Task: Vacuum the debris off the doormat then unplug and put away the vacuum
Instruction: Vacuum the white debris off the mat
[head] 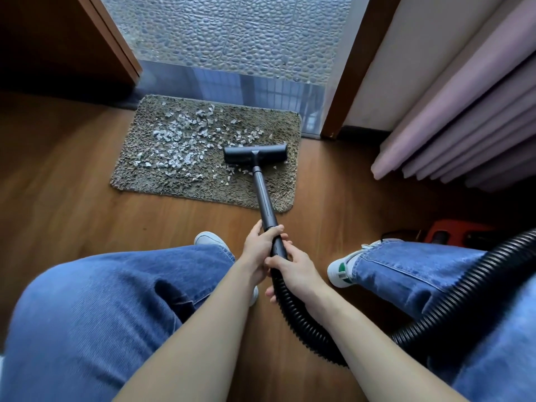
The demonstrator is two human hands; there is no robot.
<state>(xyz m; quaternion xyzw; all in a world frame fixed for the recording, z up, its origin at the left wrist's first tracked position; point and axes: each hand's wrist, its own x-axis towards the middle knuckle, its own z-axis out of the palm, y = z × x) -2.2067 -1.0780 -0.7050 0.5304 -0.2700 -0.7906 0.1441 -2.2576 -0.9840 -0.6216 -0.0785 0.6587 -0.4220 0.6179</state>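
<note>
At frame centre the left hand and right hand both curl round the stiff, probably light wand, whose floor head rests on the shaggy doormat beside featherlight paper debris.

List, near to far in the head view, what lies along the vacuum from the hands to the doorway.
Right hand → left hand → wand → vacuum head → glossy threshold → pebbled ground.
</note>
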